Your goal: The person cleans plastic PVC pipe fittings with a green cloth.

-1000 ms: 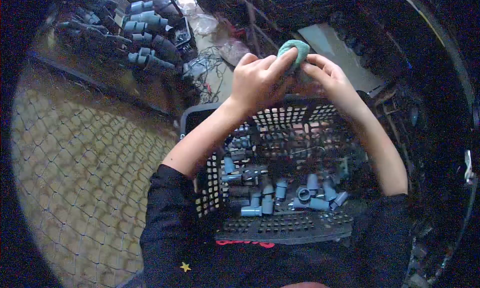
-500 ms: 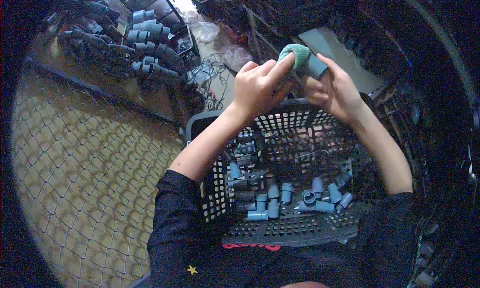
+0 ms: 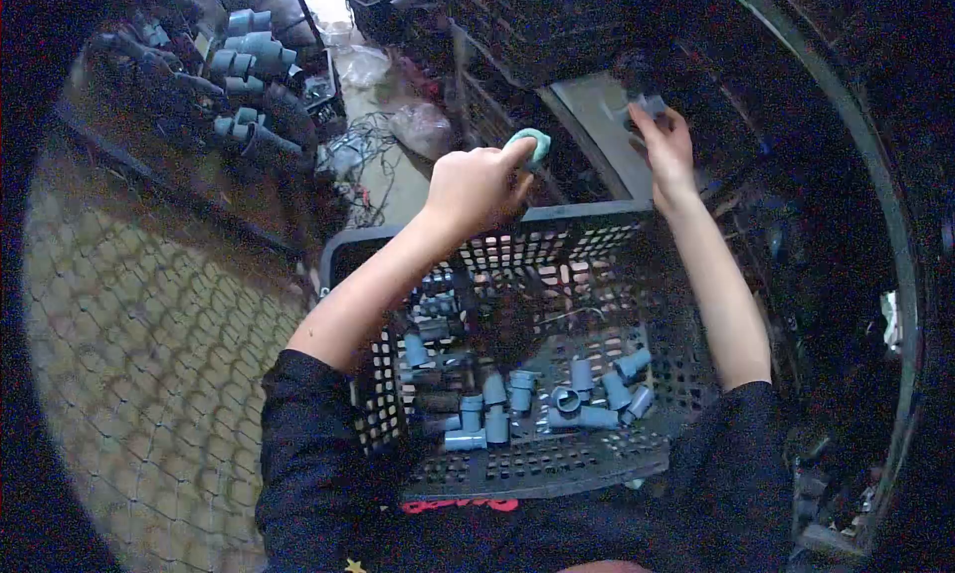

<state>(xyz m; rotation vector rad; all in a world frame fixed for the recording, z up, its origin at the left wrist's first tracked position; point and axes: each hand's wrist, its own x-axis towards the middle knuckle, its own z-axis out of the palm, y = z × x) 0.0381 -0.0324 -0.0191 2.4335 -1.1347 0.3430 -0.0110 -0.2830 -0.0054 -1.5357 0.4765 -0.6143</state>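
Note:
A green cloth (image 3: pixel 535 145) is gripped in my left hand (image 3: pixel 476 193), above the far rim of a black plastic basket (image 3: pixel 587 212). Further right and beyond that rim, my right hand (image 3: pixel 668 153) holds a blurred grey pipe fitting (image 3: pixel 649 106) between its fingers. The two hands are apart. Inside the basket lie several blue-grey pipe fittings (image 3: pixel 597 417), some upright and some on their sides.
Piles of grey fittings (image 3: pixel 244 76) stand at the upper left. Wire mesh (image 3: pixel 149 374) covers the left side. Clear plastic bags (image 3: pixel 420 125) and tangled cords (image 3: pixel 366 160) lie on the floor ahead. Dark stacked crates (image 3: pixel 537 26) are at the top.
My hands have separated, the left with the cloth moving left and the right moving slightly up and away with the fitting. The cloth no longer touches the fitting. The whole view has shifted.

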